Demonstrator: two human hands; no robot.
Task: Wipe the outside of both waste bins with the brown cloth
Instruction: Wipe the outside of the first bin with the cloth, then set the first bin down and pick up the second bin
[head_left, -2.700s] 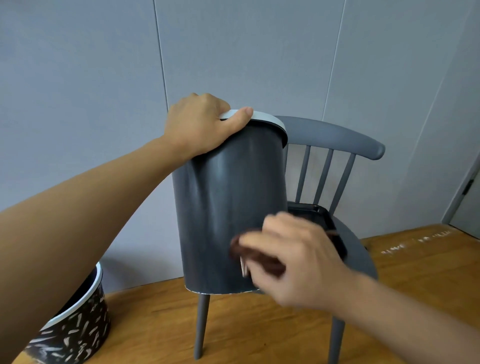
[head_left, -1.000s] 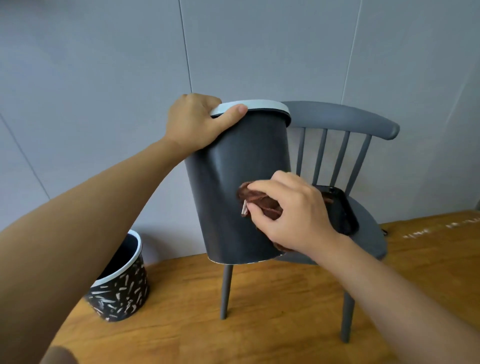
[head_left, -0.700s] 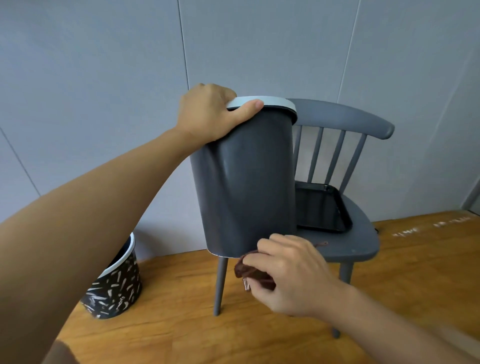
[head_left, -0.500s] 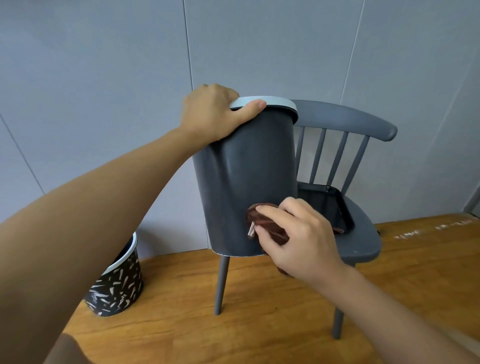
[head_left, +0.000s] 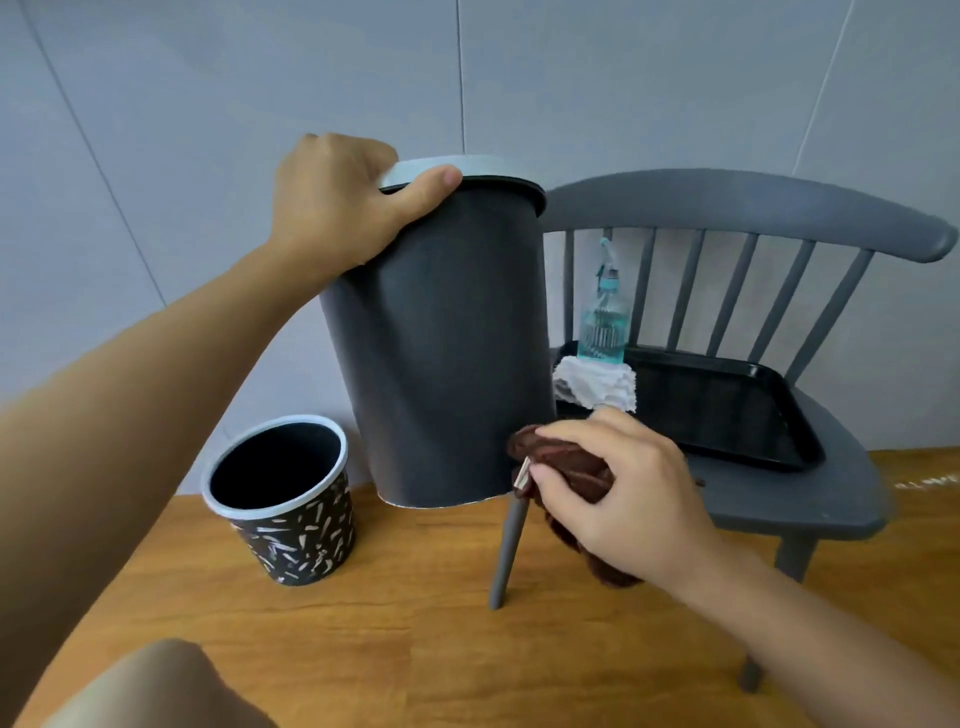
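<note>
**Wiping lower right side of held-up grey bin**

Left hand (head_left: 332, 202) clamped on rim of grey bin (head_left: 441, 343), thumb over front edge, fingers hooked over the pale rim. Bin lifted clear of wooden floor (head_left: 415, 623) and tilted, probably to expose the side wall and bottom edge all round for wiping. Right hand (head_left: 618, 493) clutching bunched brown cloth (head_left: 566, 460), pressed at bin's lower right edge; part of cloth hanging below the palm. Small pale tag sticking out of cloth near thumb, no writing readable on it.

Patterned bin (head_left: 283, 499) standing upright on floor, left of and below the held one, untouched, likely waiting its turn. Grey chair (head_left: 779, 483) just behind, carrying black tray (head_left: 727, 410); on tray a spray bottle (head_left: 602, 322) with bluish liquid and a white cloth (head_left: 597, 387), kept near at hand as supplies, apparently. Bottle label too small to read. Faint pale marks on floor at far right, illegible. No brand visible on either bin.
</note>
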